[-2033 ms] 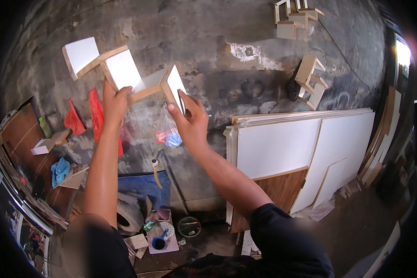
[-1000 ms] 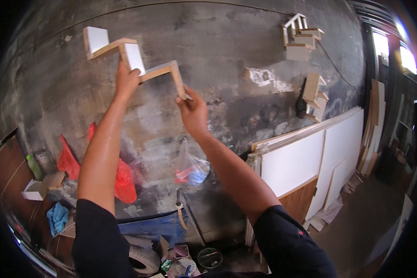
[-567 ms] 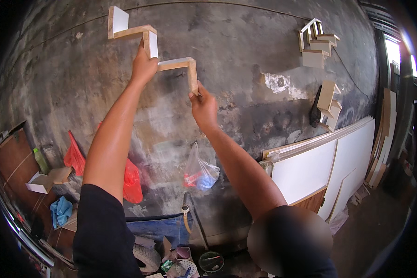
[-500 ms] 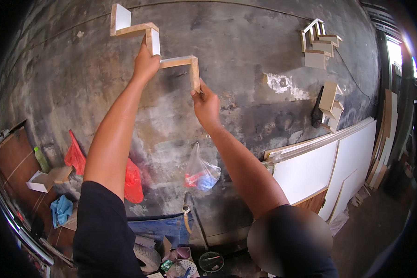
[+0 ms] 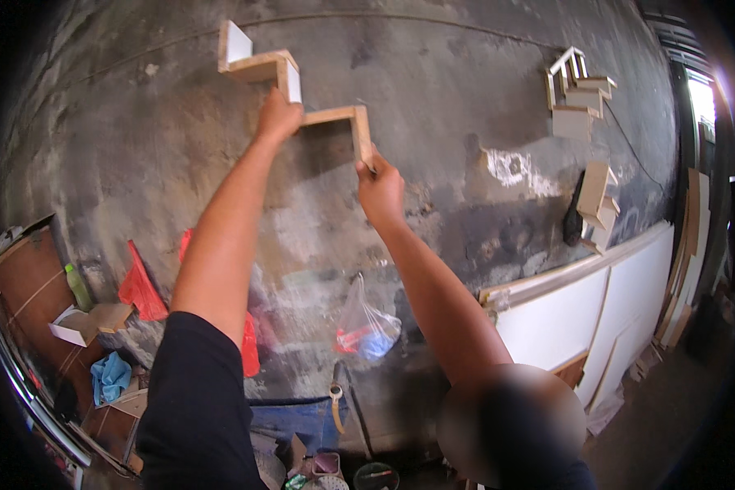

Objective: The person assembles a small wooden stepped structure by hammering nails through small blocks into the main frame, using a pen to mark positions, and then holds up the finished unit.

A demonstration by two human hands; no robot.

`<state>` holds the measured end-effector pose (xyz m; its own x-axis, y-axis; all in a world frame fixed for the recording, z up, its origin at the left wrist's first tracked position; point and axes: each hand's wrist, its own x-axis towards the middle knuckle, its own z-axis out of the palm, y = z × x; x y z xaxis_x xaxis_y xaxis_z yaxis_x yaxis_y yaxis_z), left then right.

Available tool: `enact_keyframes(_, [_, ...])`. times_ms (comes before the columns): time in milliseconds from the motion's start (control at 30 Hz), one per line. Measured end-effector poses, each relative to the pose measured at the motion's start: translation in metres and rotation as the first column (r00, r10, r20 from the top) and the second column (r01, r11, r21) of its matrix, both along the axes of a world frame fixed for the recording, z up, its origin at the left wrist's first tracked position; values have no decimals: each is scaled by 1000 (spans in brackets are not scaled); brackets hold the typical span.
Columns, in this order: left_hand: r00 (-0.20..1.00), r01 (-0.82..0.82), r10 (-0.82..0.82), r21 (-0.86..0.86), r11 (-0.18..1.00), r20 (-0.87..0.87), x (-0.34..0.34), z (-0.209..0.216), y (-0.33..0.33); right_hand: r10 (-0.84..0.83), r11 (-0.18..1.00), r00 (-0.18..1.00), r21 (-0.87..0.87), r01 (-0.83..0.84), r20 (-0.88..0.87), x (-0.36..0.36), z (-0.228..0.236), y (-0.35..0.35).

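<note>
Both my arms reach up along a stained grey wall [image 5: 457, 90], holding a zigzag stepped wall shelf [image 5: 330, 116] with raw wood edges and white faces. My left hand [image 5: 280, 117] is closed round its middle upright, just below the upper step. Lower and to the right, my right hand [image 5: 381, 189] grips the bottom end of the last upright between thumb and fingers. The shelf's top end points up at the left. Whether its back touches the wall, I cannot tell.
Two similar stepped shelves [image 5: 578, 122] [image 5: 599, 193] are on the wall at right, above leaning white boards [image 5: 551, 327]. Below my hands hang a clear plastic bag [image 5: 371, 327] and a red bag [image 5: 143, 287]. A tape roll [image 5: 336, 392] hangs lower. A green bottle [image 5: 77, 287] and blue cloth [image 5: 110, 378] are at left.
The whole scene, my hands and the shelf included, sits slightly farther right and lower in the picture. My grip on the shelf looks the same.
</note>
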<state>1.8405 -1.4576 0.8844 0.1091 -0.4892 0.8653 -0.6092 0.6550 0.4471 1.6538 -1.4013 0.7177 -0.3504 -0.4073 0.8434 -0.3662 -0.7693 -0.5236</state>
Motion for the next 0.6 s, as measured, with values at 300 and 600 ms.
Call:
enact_keyframes(300, [995, 62, -67, -81, 995, -72, -25, -14, -1, 67, 996, 998, 62, -68, 14, -15, -4, 10])
enact_keyframes(600, [995, 33, -38, -56, 998, -90, -29, -10, -11, 48, 996, 998, 81, -46, -29, -22, -1, -2])
